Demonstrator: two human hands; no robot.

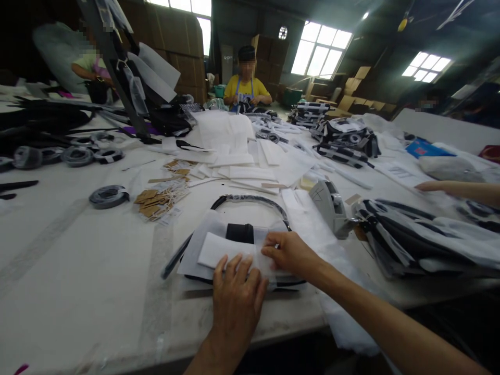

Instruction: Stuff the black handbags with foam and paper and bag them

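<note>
A black handbag [239, 233] lies flat in front of me, its handle [253, 199] curving away in clear wrapping. White sheets cover most of the bag, among them a padded foam piece [219, 251]. My left hand [238, 291] rests on that foam with fingers spread, pressing it down. At the bag's right side, my right hand [291, 254] is closed, thumb and fingers pinching the edge of a thin translucent sheet [262, 260]. Part of the bag's front is hidden beneath the sheets and my hands.
A grey tape dispenser [330, 208] stands right of the bag, beside stacked wrapped bags [422, 239]. Brown tags [154, 202] and a coiled strap [108, 197] lie left. White foam sheets [226, 135] are piled behind. A co-worker's hand [433, 186] reaches in from the right; another person [247, 86] sits opposite.
</note>
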